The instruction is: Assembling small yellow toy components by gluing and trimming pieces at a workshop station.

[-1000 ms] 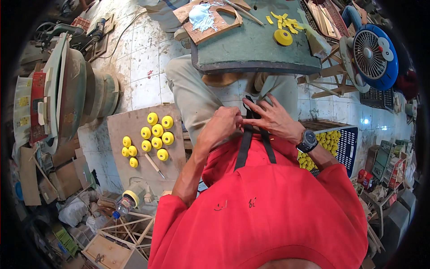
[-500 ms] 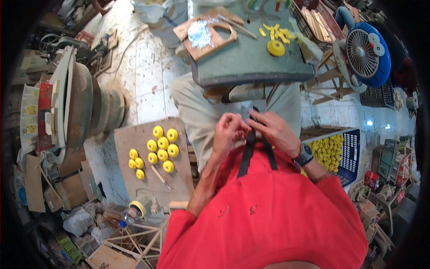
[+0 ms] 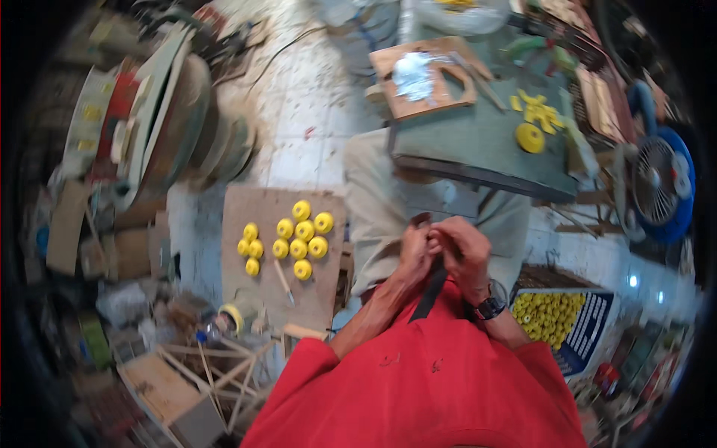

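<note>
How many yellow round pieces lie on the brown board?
12 yellow round pieces: eight clustered toward the right of the brown board, four clustered toward its left. None there appears hidden.

A red short-sleeved shirt (image 3: 411,399) bears small dark marks (image 3: 436,365), with pale trousers (image 3: 371,216) and a dark wristwatch (image 3: 491,307) beyond it.

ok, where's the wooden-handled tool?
Head view, left side: the tool lies on the brown board, beside the round yellow pieces, left of the left hand.

Left hand (image 3: 417,250) and right hand (image 3: 467,250) meet, both curled
</note>
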`<state>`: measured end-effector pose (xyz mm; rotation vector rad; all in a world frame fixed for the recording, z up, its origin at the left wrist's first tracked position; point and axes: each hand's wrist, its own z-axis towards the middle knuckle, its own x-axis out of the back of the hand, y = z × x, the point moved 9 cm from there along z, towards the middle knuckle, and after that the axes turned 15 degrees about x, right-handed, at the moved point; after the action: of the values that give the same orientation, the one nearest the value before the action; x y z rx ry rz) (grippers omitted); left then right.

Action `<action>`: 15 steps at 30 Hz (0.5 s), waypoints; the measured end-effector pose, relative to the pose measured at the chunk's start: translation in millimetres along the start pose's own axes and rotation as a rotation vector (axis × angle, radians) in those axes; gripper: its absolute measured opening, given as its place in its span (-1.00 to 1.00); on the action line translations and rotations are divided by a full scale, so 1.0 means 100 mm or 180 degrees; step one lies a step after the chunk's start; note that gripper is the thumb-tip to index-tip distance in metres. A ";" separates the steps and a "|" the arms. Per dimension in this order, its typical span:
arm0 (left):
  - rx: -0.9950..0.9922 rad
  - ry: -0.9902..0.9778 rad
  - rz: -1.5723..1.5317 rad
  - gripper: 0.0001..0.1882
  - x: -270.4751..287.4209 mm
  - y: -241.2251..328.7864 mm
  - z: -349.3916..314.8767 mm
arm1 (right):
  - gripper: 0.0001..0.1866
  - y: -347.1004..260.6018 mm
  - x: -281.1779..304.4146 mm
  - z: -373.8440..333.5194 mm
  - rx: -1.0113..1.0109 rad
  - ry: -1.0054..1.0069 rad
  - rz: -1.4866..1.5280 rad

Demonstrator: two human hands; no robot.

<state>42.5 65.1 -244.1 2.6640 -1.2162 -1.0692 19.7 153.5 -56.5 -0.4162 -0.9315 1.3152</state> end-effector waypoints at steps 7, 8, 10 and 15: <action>-0.1385 0.0124 0.0648 -0.83 -0.03 0.41 -0.37 | -0.84 0.40 -0.15 0.05 -0.0570 0.0320 0.0499; -0.1528 0.0097 0.0744 -0.88 -0.04 0.48 -0.42 | -0.87 0.46 -0.15 0.02 -0.0596 0.0265 0.0413; -0.1327 0.0392 0.0955 -0.87 0.06 0.49 -0.42 | -0.89 0.58 -0.21 -0.07 -0.0642 0.0151 0.0388; -0.1237 0.0692 0.1523 -0.84 0.21 0.41 -0.36 | -0.89 0.72 -0.39 -0.22 -0.0410 -0.0074 0.0059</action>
<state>46.6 13.8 -216.9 1.9992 -1.3387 -0.8114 -7.9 139.8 -135.1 -0.5108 -1.0374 1.2833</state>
